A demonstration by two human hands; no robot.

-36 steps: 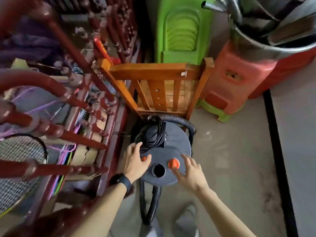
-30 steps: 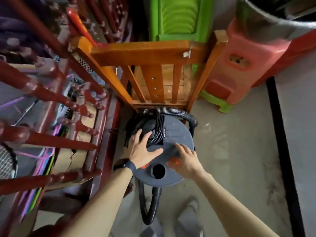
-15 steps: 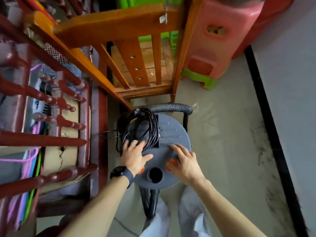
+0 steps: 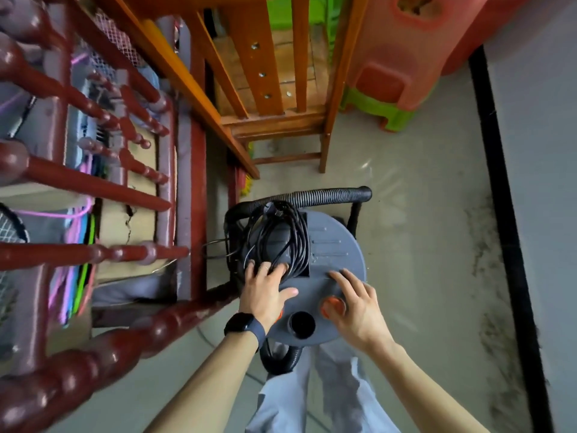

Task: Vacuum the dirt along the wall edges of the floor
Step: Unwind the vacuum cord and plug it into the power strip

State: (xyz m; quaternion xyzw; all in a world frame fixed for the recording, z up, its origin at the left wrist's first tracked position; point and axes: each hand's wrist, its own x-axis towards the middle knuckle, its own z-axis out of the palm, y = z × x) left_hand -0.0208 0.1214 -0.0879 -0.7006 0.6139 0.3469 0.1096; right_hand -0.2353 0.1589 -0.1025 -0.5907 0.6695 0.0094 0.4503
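The grey concrete floor [image 4: 415, 232] runs beside a black skirting strip [image 4: 507, 214], with dark dirt [image 4: 482, 254] streaked along it, well to the right of your right hand [image 4: 356, 304]. That hand lies flat, fingers [image 4: 342, 278] spread, on the round grey vacuum cleaner [image 4: 334, 245], its orange knob [image 4: 332, 305] just left of the palm. Your left hand [image 4: 265, 292] is spread too, fingertips [image 4: 282, 267] resting on the coiled black cord [image 4: 281, 232]. Just beyond your fingers the black ribbed hose [image 4: 324, 196] loops near the orange wooden chair [image 4: 274, 73]; drag the vacuum cleaner carelessly and hose or cord could snag a chair leg.
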